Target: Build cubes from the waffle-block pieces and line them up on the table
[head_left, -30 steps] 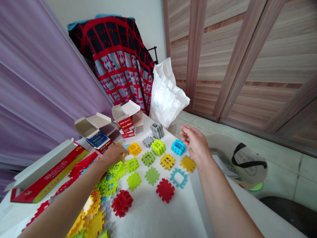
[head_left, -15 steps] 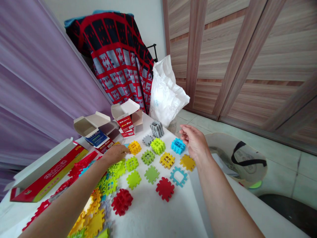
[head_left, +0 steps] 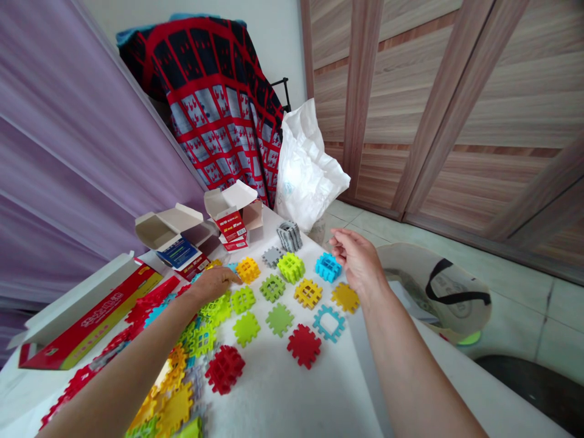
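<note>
My left hand reaches over the pile of interlocking plastic pieces, fingers stretched and angled down beside a yellow stack; its underside is hidden. Light green pieces lie under and in front of it. My right hand is raised with curled fingers and no piece visible in them, just right of a blue stack. Between the hands are a lime stack, a yellow lattice stack and a flat green piece. A blue frame piece and a yellow flat piece lie below my right hand.
Nearer me are a red stack and a red flat piece. A grey stack stands near the table's far edge. Opened boxes line the left side. A white plastic bag and a cloth bag are beyond the table.
My left hand has shifted very slightly right, by the yellow stack. The right hand and the pieces keep their places.
</note>
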{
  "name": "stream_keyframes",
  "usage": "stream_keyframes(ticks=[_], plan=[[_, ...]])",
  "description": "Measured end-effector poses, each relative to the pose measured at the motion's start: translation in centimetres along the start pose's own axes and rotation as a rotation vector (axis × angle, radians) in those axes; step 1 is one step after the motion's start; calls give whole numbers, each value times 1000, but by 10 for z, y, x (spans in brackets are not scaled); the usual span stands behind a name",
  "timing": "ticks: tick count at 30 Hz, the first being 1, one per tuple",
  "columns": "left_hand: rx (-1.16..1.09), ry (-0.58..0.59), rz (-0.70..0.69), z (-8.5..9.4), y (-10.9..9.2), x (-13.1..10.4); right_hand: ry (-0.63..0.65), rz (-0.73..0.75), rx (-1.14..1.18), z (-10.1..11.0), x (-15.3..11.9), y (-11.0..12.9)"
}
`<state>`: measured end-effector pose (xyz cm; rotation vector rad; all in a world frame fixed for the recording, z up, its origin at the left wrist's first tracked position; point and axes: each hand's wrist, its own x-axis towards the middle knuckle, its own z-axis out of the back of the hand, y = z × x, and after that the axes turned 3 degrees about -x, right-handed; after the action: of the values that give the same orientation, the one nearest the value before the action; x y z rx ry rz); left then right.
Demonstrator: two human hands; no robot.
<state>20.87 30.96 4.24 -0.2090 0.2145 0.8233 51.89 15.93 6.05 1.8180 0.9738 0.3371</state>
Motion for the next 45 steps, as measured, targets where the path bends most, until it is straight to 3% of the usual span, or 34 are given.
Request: stream_keyframes(ticks=[8, 14, 17, 20, 23, 30, 45], plan=[[37, -15, -8, 3, -7, 1, -7, 2, -2, 1, 2, -1], [134, -122, 7, 29, -13, -6, -9, -7, -15, 1, 2, 0], [191, -173, -65, 43, -19, -5, -19, -3, -28, 1, 2, -1], [320, -142, -190, 49, -26, 2, -11, 10, -40, 1, 2, -2], [426, -94, -249, 50, -33, 12, -10, 7, -33, 2, 2, -2], [418, -39, -349, 50, -40, 28, -11, 11, -46, 2, 2, -3], [407, -8, -384, 37, -35, 35, -29, -21, -85, 0, 0, -4]])
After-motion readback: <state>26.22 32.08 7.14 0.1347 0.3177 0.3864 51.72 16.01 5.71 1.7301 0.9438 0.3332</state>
